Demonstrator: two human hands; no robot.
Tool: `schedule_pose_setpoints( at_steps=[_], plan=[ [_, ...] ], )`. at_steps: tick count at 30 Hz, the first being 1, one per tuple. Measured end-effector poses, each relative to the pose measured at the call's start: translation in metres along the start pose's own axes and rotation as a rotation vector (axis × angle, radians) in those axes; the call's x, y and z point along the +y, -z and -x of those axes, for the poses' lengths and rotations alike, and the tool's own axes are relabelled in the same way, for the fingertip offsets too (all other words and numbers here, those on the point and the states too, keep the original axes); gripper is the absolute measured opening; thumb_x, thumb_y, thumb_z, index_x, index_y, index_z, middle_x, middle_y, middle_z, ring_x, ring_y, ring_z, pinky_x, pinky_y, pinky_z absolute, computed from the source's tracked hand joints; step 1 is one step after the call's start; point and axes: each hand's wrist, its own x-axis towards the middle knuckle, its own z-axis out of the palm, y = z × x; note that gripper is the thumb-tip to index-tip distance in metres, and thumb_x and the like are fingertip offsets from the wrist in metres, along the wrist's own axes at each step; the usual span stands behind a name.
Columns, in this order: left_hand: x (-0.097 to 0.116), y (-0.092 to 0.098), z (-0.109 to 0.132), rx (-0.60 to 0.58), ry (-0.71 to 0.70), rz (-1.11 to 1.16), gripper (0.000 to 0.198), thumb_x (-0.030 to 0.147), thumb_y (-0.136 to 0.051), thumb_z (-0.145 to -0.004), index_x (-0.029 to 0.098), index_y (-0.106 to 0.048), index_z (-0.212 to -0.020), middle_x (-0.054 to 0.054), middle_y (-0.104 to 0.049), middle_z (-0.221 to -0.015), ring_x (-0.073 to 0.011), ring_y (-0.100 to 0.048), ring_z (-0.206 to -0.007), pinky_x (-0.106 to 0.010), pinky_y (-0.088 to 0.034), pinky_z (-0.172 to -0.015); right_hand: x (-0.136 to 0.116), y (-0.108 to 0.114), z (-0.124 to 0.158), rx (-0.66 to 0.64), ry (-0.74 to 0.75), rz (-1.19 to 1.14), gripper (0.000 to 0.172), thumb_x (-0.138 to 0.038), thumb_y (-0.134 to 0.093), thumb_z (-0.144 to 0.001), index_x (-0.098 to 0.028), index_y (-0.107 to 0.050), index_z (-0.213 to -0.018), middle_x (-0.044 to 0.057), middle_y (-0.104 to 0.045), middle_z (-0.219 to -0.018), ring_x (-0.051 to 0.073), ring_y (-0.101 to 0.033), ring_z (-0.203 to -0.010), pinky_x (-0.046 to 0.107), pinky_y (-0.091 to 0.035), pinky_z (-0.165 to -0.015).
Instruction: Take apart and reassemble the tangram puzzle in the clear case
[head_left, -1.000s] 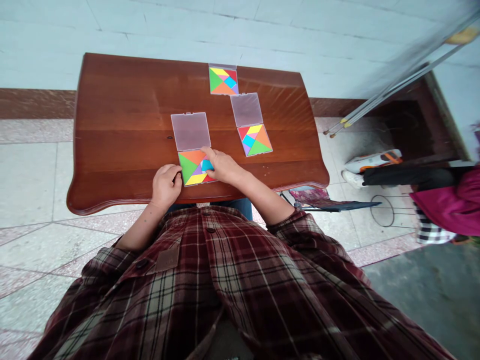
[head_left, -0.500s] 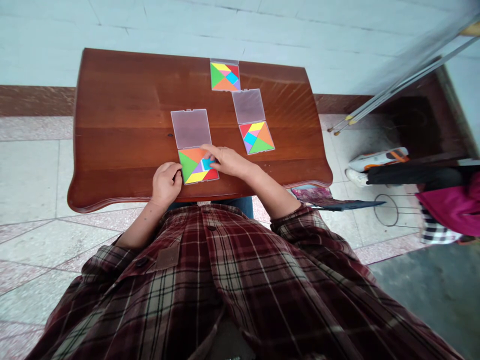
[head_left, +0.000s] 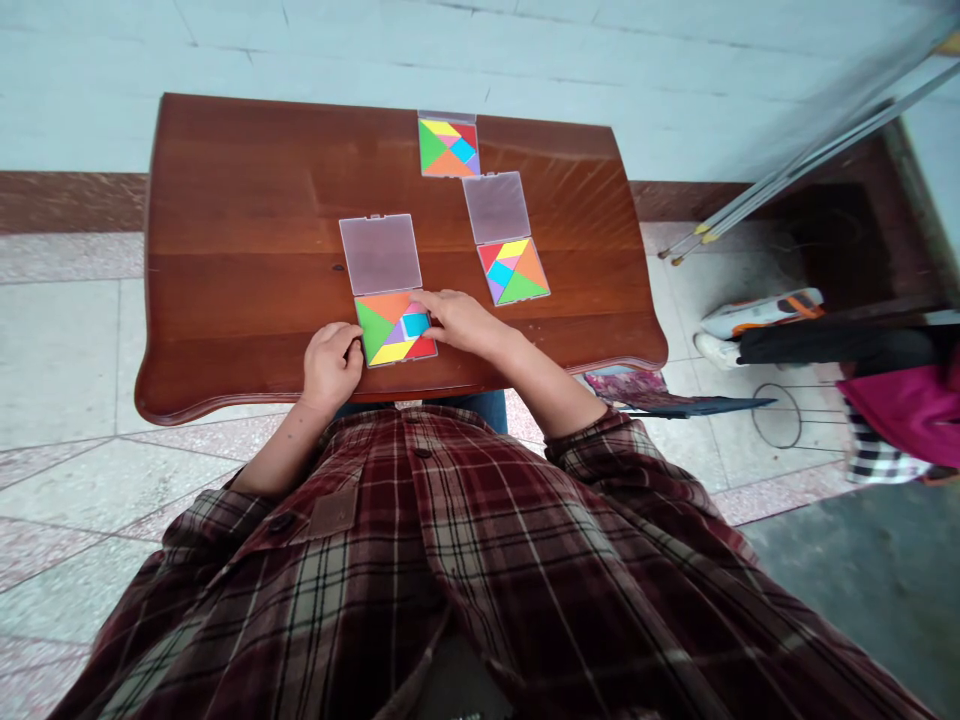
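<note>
Near the table's front edge lies an open tangram case (head_left: 380, 255), its clear lid folded back away from me. Its tray holds coloured pieces, among them a green triangle (head_left: 374, 328), a purple piece, a yellow piece and a blue square (head_left: 415, 325). A pale gap shows beside the blue square. My left hand (head_left: 332, 365) has its fingers curled against the tray's left edge, steadying it. Over the tray's right side is my right hand (head_left: 465, 322), thumb and forefinger apart, fingertips at the blue square and the partly covered pink piece.
Another open tangram case (head_left: 514, 272) lies to the right, and a third tangram case (head_left: 448, 148) sits at the table's far edge. The brown wooden table (head_left: 240, 250) stands against a wall. Crutches (head_left: 750, 205) lean at the right, near another person's leg (head_left: 817, 347).
My right hand has drawn slightly to the right, uncovering more of the blue square and some pink. My left hand stays at the tray's edge. The view has shifted slightly.
</note>
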Motion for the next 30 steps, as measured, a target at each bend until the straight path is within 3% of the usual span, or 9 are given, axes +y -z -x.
schedule_pose_setpoints(
  at_steps=[17, 24, 30],
  plan=[
    [0.001, 0.001, 0.000, -0.002, 0.000, 0.010, 0.023, 0.023, -0.043, -0.085, 0.018, -0.064, -0.093, -0.008, -0.067, -0.097, -0.0222, -0.060, -0.091, -0.038, -0.048, -0.086, -0.002, 0.005, -0.003, -0.075, 0.083, -0.100, 0.055, -0.004, -0.053, -0.080, -0.023, -0.051, -0.131, 0.006, -0.065, -0.119, 0.021, -0.055, -0.109, 0.037, -0.044, -0.094],
    [0.000, 0.001, 0.000, 0.006, -0.005, -0.002, 0.022, 0.022, -0.044, -0.085, 0.018, -0.064, -0.093, -0.008, -0.067, -0.098, -0.0214, -0.060, -0.092, -0.037, -0.048, -0.087, -0.002, 0.006, 0.002, 0.050, -0.032, -0.038, 0.049, -0.008, -0.049, -0.085, -0.020, -0.049, -0.133, 0.008, -0.065, -0.114, 0.022, -0.056, -0.105, 0.037, -0.044, -0.091],
    [0.000, 0.001, 0.000, 0.009, -0.007, -0.007, 0.023, 0.022, -0.043, -0.085, 0.018, -0.064, -0.094, -0.008, -0.067, -0.098, -0.0214, -0.061, -0.092, -0.037, -0.048, -0.087, -0.012, 0.002, 0.002, 0.007, -0.061, -0.001, 0.049, -0.015, -0.059, -0.082, -0.017, -0.051, -0.130, 0.011, -0.061, -0.120, 0.024, -0.057, -0.104, 0.036, -0.044, -0.087]
  ],
)
